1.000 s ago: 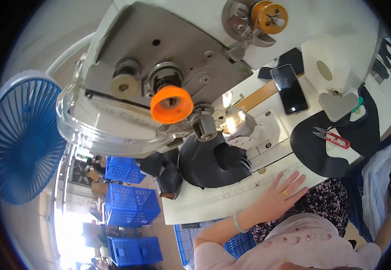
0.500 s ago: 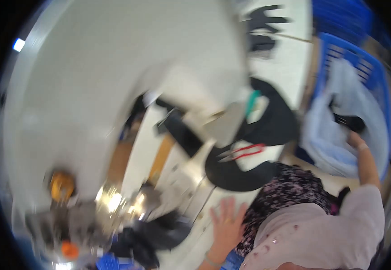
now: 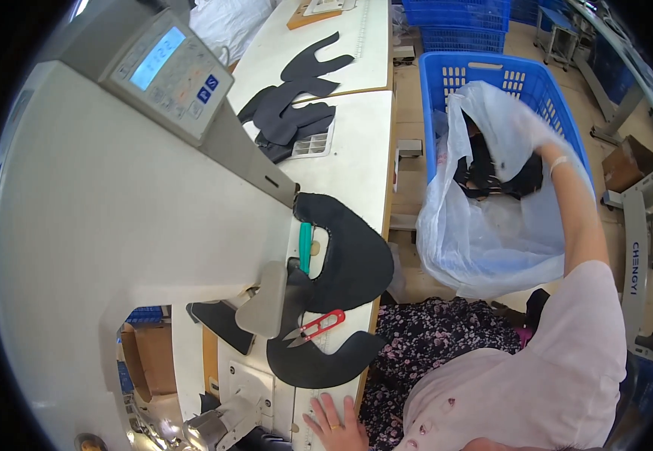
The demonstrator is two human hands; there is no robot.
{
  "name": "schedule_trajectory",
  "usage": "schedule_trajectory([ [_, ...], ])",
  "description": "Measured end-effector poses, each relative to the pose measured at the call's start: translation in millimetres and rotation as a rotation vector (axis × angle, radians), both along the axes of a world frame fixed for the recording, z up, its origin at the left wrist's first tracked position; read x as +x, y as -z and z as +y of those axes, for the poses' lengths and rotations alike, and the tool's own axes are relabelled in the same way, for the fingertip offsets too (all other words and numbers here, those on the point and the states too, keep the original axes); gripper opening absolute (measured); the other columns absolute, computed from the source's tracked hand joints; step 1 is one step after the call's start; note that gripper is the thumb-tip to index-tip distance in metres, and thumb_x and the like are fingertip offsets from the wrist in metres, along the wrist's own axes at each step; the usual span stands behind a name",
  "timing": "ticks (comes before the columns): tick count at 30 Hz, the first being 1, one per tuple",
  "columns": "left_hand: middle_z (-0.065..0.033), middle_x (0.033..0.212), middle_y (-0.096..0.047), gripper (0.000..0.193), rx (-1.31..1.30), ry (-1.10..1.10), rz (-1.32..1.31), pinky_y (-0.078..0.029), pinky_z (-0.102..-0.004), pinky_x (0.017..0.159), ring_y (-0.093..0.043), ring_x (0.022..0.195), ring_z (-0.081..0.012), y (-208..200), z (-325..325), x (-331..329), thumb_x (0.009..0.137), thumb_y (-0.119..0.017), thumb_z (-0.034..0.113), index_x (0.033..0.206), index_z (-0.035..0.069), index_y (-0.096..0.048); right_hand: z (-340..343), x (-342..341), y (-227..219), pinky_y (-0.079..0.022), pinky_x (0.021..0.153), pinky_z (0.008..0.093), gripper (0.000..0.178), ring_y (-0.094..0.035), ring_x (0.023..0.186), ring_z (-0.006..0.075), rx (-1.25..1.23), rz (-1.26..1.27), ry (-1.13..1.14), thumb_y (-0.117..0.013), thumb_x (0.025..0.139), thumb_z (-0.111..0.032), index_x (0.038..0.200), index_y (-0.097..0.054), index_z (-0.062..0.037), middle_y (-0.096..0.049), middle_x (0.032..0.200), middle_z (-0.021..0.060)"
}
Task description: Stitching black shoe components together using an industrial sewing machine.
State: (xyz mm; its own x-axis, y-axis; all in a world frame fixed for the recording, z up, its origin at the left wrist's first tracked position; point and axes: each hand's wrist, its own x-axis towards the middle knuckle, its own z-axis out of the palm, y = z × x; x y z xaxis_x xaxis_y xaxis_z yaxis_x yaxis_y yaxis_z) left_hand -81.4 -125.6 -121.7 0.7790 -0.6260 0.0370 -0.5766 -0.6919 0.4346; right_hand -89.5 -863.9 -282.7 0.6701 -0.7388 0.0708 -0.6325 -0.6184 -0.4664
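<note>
Plastic (image 3: pixel 484 259) lining a blue crate (image 3: pixel 430 113) is probably shielding dark pieces (image 3: pixel 480 159) near the blurred right hand (image 3: pixel 531 132), grip unclear, while the empty left hand (image 3: pixel 338 432) is resting spread on the desk (image 3: pixel 356 146).

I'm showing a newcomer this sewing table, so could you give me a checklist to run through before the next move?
1. Left hand away from the red snips: ok, fingers spread on the table, apart from them.
2. Snips' blades closed: not ok, they look spread, over a curved dark piece.
3. Dark pieces in the plastic bag: ok, some show.
4. Right hand empty: cannot tell, blurred at the bag.
5. Machine screen lit: ok.
</note>
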Motion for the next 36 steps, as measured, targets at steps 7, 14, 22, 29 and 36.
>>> schedule_trajectory([
  [7,-0.0294,0.148,-0.023,0.066,0.372,0.031,-0.151,-0.014,-0.0692,0.104,-0.020,0.135,-0.0528,-5,0,-1,0.078,-0.054,0.015,0.141,0.010,-0.037,-54,54,-112,-0.055,0.069,0.0383,0.029,-0.065,0.095,0.0277,0.195,-0.104,0.226,-0.051,0.088,-0.022,0.098,-0.066,0.0000,-0.066,0.099,0.0190],
  [14,-0.0289,0.148,-0.023,0.065,0.368,0.045,-0.160,-0.015,-0.0695,0.104,-0.021,0.135,-0.0522,-1,4,2,0.077,-0.055,0.017,0.140,0.013,-0.038,83,34,54,-0.031,0.095,0.0702,0.071,-0.029,0.135,0.0396,-0.292,0.711,-0.066,-0.062,0.079,-0.021,0.142,-0.031,-0.0120,-0.023,0.151,0.0180],
  [22,-0.0288,0.147,-0.025,0.065,0.384,0.036,-0.162,-0.017,-0.0718,0.102,-0.023,0.134,-0.0529,1,9,2,0.081,-0.056,0.020,0.142,0.015,-0.034,80,45,180,-0.028,0.108,0.0510,0.068,-0.035,0.133,0.0346,-0.589,0.552,-0.103,-0.061,0.078,-0.012,0.142,-0.037,-0.0176,-0.040,0.142,0.0174],
  [29,-0.0301,0.146,-0.025,0.059,0.408,0.050,-0.207,-0.016,-0.0715,0.103,-0.024,0.132,-0.0542,1,5,3,0.089,-0.051,0.023,0.144,0.014,-0.030,2,126,152,-0.033,0.103,0.0471,0.061,-0.043,0.123,0.0324,-0.254,0.610,-0.058,-0.058,0.076,-0.006,0.136,-0.044,-0.0138,-0.048,0.132,0.0160],
  [36,-0.0291,0.145,-0.026,0.054,0.394,0.012,-0.190,-0.016,-0.0716,0.103,-0.025,0.132,-0.0542,0,1,3,0.087,-0.049,0.016,0.139,0.012,-0.036,-29,131,109,-0.039,0.098,0.0432,0.056,-0.051,0.113,0.0301,-0.126,0.591,-0.070,-0.055,0.074,-0.001,0.129,-0.051,-0.0099,-0.055,0.122,0.0146],
])
